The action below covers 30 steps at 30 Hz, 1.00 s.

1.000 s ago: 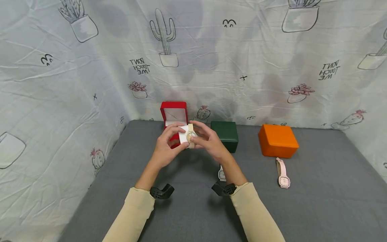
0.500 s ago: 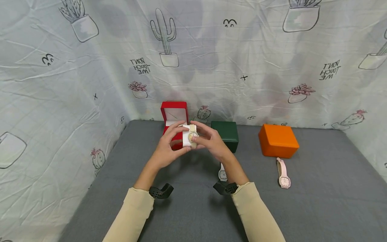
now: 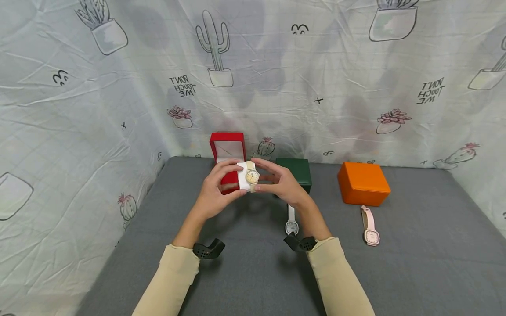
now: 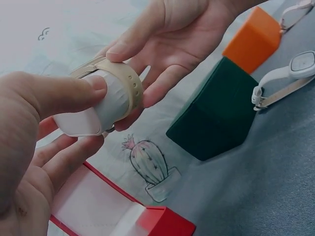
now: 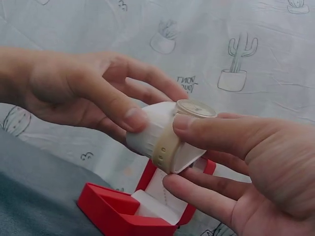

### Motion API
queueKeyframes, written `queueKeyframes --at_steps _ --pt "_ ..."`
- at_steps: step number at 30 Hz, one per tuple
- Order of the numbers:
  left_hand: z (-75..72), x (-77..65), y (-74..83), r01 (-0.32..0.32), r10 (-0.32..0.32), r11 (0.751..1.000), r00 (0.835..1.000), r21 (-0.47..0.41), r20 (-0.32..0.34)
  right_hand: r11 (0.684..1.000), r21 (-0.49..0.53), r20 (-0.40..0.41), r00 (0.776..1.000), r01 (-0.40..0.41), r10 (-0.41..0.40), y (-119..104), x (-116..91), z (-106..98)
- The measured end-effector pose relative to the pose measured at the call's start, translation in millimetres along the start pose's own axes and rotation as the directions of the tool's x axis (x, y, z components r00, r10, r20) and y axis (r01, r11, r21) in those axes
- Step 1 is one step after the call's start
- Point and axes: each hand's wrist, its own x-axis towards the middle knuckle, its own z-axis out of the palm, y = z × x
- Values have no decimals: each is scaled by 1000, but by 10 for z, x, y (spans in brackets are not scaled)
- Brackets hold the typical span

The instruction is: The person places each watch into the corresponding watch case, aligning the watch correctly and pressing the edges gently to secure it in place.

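Observation:
Above the grey table, my left hand [image 3: 213, 191] grips a white watch cushion [image 3: 243, 179] between thumb and fingers. A cream-strapped wristwatch [image 3: 252, 176] with a round dial is wrapped round that cushion. My right hand [image 3: 282, 183] pinches the watch at its strap from the right side, thumb on the strap [image 5: 167, 147] beside the dial. The strap's punched holes show in both wrist views. Just behind the hands stands an open red watch box [image 5: 115, 214] with a white-lined lid, partly hidden by the left hand in the head view.
A closed green box [image 3: 294, 171] stands right of the red one, partly behind the right hand. Farther right is a closed orange box [image 3: 363, 183]. A white watch [image 3: 291, 226] lies by the right forearm; a pink watch [image 3: 370, 232] lies before the orange box.
My right thumb has shifted off the dial down to the strap, so the whole dial shows. The right forearm moved slightly right, uncovering more of the white watch. The left hand keeps its hold.

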Motion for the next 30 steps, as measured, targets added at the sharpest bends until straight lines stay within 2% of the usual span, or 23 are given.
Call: queueKeyframes --at_steps 4,8,16,23,30 --pt "-5 -3 114 15 -15 1000 1000 12 9 1000 -14 -6 1000 15 -16 16 9 12" --pt "4 0 120 26 -27 999 999 20 25 1000 0 -12 1000 6 -6 19 10 28" --pt "44 5 -162 30 -31 999 999 37 30 1000 10 -32 999 -11 11 -11 13 77" --pt "46 3 -203 2 -3 999 999 36 35 999 31 -41 998 -38 39 0 19 98" --pt "44 5 -224 6 -8 1000 999 28 52 998 24 -25 998 -58 59 8 17 92"
